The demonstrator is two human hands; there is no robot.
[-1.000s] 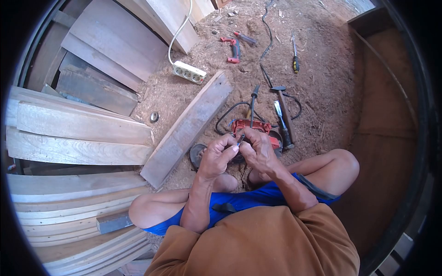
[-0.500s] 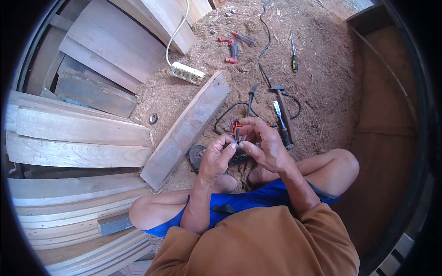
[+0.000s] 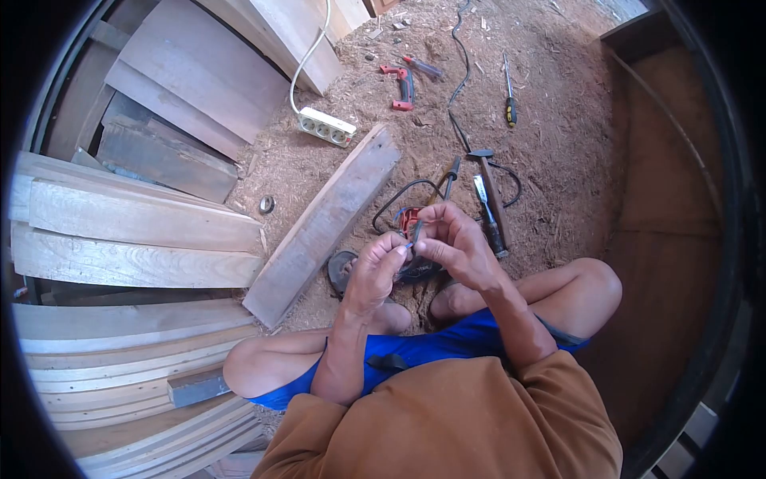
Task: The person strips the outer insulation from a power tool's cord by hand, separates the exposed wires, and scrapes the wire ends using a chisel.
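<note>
My two hands meet in front of me, over the dark and red body of a power tool (image 3: 409, 214) on the sawdust-covered ground (image 3: 558, 184). A small, slim dark piece (image 3: 416, 231) lies right at my fingertips, between the hands, its long axis running mostly away from me. The curled fingers of my right hand (image 3: 471, 254) are nearer its far part, with the thumb tip close to its near end. There the thumb and finger of my left hand (image 3: 375, 270) pinch a thin blue bit (image 3: 409, 245), like a wire.

Whether blue bit and dark piece are joined, I cannot tell; my fingertips cover the meeting point. My right fingers are bent round toward the thumb, but I can't tell whether they grip the piece or only steady it. My hands also hide much of the tool, and the black cable (image 3: 396, 194) disappears close to it.
</note>
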